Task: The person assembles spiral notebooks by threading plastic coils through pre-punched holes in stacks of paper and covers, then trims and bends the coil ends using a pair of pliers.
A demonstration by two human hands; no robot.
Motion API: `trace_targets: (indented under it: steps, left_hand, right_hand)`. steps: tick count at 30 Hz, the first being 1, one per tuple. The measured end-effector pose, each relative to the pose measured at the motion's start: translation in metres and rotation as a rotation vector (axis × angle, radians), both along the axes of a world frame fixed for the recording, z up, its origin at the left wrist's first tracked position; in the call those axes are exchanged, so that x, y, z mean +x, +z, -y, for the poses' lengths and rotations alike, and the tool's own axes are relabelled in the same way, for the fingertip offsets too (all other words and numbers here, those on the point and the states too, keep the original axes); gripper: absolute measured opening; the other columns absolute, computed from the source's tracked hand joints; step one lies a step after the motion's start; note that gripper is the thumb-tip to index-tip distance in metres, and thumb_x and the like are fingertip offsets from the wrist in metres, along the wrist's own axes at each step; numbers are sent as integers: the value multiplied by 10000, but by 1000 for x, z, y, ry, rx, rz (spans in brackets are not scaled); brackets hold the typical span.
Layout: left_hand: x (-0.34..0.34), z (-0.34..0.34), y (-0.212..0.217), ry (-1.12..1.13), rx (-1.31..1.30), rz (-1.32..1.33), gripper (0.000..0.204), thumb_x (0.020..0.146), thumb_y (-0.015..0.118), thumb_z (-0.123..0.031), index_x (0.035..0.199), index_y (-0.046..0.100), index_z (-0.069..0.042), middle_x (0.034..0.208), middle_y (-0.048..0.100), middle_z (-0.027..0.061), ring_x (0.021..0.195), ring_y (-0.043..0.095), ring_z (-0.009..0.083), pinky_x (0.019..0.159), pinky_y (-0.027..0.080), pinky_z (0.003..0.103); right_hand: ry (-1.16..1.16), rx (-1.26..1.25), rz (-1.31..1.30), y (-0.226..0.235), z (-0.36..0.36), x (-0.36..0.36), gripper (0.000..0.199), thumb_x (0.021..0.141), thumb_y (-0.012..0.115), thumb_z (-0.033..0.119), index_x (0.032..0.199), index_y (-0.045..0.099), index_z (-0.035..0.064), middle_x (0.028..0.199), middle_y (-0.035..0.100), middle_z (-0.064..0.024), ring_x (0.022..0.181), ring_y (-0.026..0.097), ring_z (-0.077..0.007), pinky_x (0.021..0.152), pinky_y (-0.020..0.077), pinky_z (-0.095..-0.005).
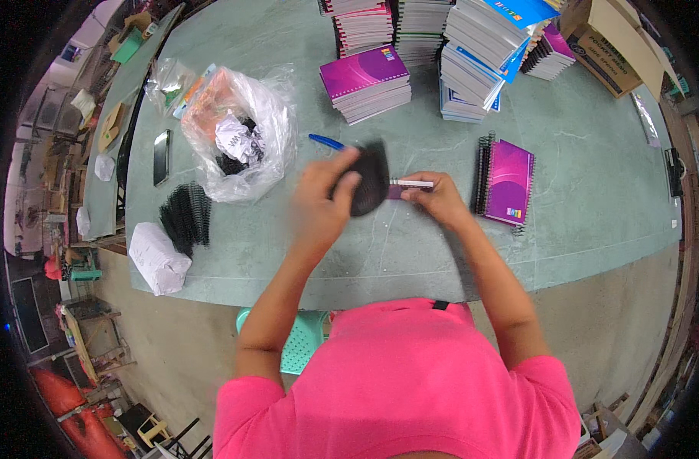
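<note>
My left hand [324, 193], partly smeared by motion, grips a flat black rounded thing [372, 180], too blurred to name for certain. Right beside it, my right hand [439, 200] pinches a small purple notebook [395, 192], seen nearly edge-on with its white pages showing. The black thing overlaps the notebook's left end, and I cannot tell if they touch. Behind my left hand lies a blue pen-like tool [326, 141]. To the right of my right hand are purple spiral notebooks [511, 180] with black coils along their left side.
Stacks of purple notebooks [364, 70] and blue-covered notebooks [472, 73] stand at the back, near a cardboard box [606, 61]. On the left are a clear plastic bag [269, 153], a phone [162, 157], black coils [187, 216] and a white paper bundle [158, 258].
</note>
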State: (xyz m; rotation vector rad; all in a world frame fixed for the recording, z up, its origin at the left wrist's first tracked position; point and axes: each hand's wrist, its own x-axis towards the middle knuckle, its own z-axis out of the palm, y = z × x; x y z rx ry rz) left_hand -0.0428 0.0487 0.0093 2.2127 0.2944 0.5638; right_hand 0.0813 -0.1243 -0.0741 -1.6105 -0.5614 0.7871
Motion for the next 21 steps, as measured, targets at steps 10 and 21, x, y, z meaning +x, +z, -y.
trace_targets:
  steps: [10,21]
  left_hand:
    - [1,10,-19,-342,27,-182,290,802,631,-121,1090,626,-85,961,607,125,909,584,248,799,461,332]
    - [-29,32,-62,-308,-124,-506,333,789,650,-203,1065,609,-22,1008,582,137,953,557,311,824,441,372]
  right_hand:
    - [11,-56,21,-1,3,1,270,772,613,-32,1031,657,29,904,684,-40,820,572,-81,772,457,-248]
    - [19,74,39,11,6,0,283,794,630,28,1077,635,20,1057,643,-56,964,561,-116,864,430,-258]
